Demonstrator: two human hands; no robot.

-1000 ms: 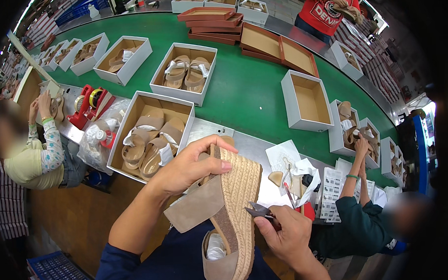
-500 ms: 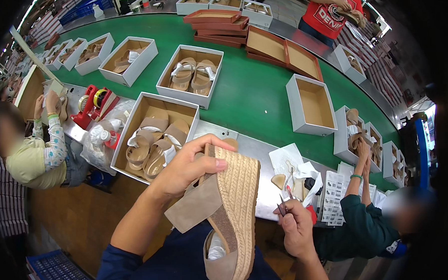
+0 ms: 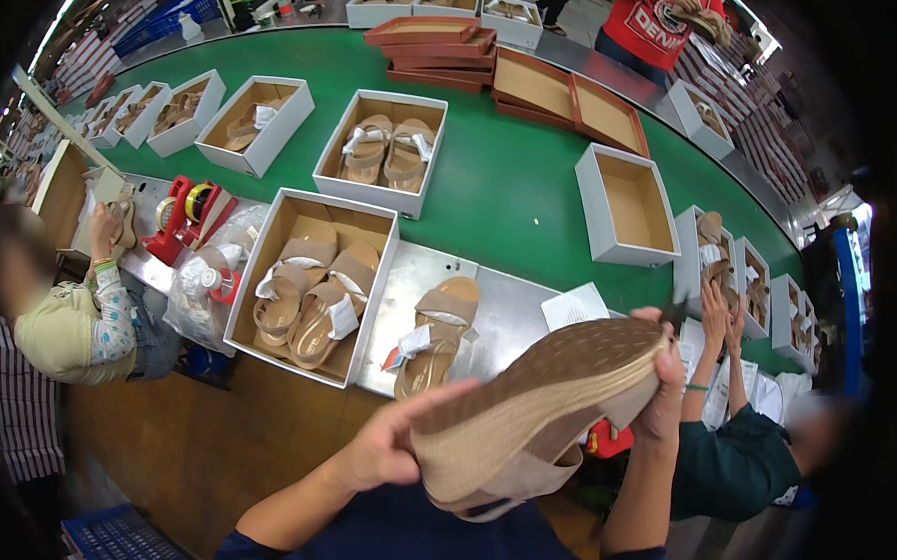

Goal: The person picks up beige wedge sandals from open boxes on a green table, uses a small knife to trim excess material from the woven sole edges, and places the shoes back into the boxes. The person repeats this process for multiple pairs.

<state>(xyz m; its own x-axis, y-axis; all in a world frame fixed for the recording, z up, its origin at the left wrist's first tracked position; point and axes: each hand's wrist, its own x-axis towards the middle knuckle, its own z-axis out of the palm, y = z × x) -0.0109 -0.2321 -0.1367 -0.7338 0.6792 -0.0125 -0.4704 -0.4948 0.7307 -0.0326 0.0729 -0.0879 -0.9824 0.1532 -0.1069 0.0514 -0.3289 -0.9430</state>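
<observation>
Between my two hands is a taupe wedge sandal (image 3: 534, 406) with a woven tan side, its brown patterned sole tipped upward. My left hand (image 3: 391, 443) grips the thick heel end, thumb along the side. At the other end, my right hand (image 3: 663, 381) is closed round the toe. A dark pointed tip, slightly blurred, sticks out by the right fingers; the rest of that tool is hidden. The matching sandal (image 3: 441, 330), with white paper and a red tag, lies on the metal ledge (image 3: 499, 288) beyond my hands.
An open box (image 3: 394, 282) of sandals stands left of the ledge. More boxes line the green belt (image 3: 504, 177), with an empty box (image 3: 631, 207) to the right. Brown lids (image 3: 439, 55) are stacked at the back. Co-workers (image 3: 69, 307) sit on both sides; red tape dispensers (image 3: 185, 216) stand left.
The held sandal has turned from upright to lying across, sole up. My right hand, formerly apart and holding small snips, has come up onto its toe. The left hand has moved lower. The ledge sandal is uncovered.
</observation>
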